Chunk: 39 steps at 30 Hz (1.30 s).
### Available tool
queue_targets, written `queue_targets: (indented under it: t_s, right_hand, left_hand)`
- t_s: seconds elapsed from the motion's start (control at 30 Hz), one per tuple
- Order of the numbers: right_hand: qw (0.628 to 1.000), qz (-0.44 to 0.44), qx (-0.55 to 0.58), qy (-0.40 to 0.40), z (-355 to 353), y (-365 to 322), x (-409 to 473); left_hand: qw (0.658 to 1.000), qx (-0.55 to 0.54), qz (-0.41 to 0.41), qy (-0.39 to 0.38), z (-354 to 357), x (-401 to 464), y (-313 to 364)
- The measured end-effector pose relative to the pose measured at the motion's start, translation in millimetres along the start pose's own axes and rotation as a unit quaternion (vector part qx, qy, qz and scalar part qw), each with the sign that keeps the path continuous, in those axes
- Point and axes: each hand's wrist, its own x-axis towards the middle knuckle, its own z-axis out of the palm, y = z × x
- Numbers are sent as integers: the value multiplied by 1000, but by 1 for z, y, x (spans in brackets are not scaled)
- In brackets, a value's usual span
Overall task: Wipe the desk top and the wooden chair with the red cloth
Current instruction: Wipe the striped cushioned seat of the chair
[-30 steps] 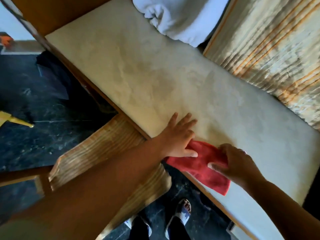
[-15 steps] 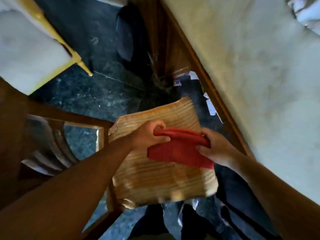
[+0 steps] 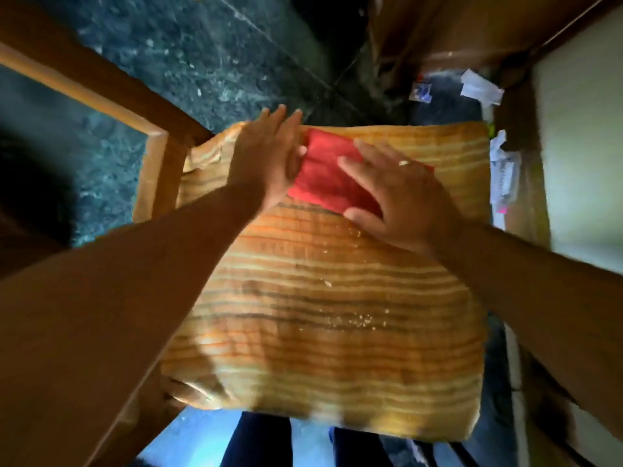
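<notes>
**Inspector:** Step in hand, as I judge it: wiping the chair seat. Report from the left of the frame.

**Assistant:** Chair [image 3: 158, 156] frame at upper left and down the left edge. The striped seat [image 3: 337, 315] fills the centre. Left hand [image 3: 266, 163] is at centre top, fingers straight and together, pointing to the top of the frame, thumb side touching the cloth's left edge. Grip open; it holds nothing.

**Inspector:** The cloth?

**Assistant:** Cloth [image 3: 323, 176] lies folded on the far part of the seat, between the hands. Right hand [image 3: 401, 193] lies flat on its right half, fingers spread, palm down. Pressing, not clasping.

**Inspector:** Arms?

**Assistant:** Both forearms reach in from the lower corners, nearly extended.

**Inspector:** Recommendation?

**Assistant:** Keep the palm flat and draw along the stripes toward the near edge; pale crumbs [image 3: 354, 320] sit lower centre. The left hand would serve better steadying the seat. The desk [image 3: 580, 129] shows only at the right edge.
</notes>
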Motion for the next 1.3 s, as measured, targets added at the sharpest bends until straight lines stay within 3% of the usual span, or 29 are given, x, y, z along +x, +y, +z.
queue_targets:
  t_s: [0.07,0.2,0.33,0.47,0.5,0.57,0.6,0.63,0.7,0.73,0.8,0.9,1.0,1.07,1.13,1.17,1.23,1.3]
  right_hand:
    - [990,-119,-53,-52,17,0,27]
    - [971,-156,-144,-105,36,21,55]
    - [973,-175,-138,-67,49,25,54]
    - [978,-155,-140,20,63,20,48]
    - [983,-142,-112,18,72,11,37]
    - [986,-145,72,-25,87,-28,-7]
    - [975,-95,200,-38,93,-60,-40]
    - [937,-108,323,-73,106,-86,-71]
    - [932,-285,209,-81,137,-129,-145]
    - [925,-319,183,-98,147,-141,-171]
    - [938,-307,88,-134,143,-141,-176]
    - [927,-193,245,-207,105,-133,-166]
    - [906,31,395,-150,77,-113,-186]
    - [896,160,385,-151,65,-88,-161]
    - [909,202,301,-208,42,-52,-133]
    - [929,187,293,-130,23,-37,-122]
    - [924,124,359,40,-14,-23,-119]
    - [953,60,287,80,-20,17,-121]
  left_hand:
    - [998,51,27,-29,14,8,-15]
    - [996,50,74,-31,24,15,-32]
    - [997,2,76,-14,30,19,-37]
    - [997,-54,50,-28,37,22,-40]
    - [996,-69,40,-37,38,23,-41]
    - [997,-59,36,-34,41,26,-43]
    - [998,-42,43,-25,43,27,-41]
    - [998,-28,51,-12,44,26,-40]
    - [998,-22,67,3,45,24,-39]
    - [997,-23,75,5,44,23,-39]
    - [996,-32,77,-14,41,24,-41]
    - [994,-41,40,-92,26,31,-39]
    - [992,-51,38,-105,12,40,-17]
    - [992,-60,63,-92,14,47,25]
    - [992,-75,49,-94,22,57,68]
    - [992,-93,29,-83,27,62,83]
    - [988,-147,3,-46,36,74,93]
    - [981,-192,-9,-23,46,84,89]
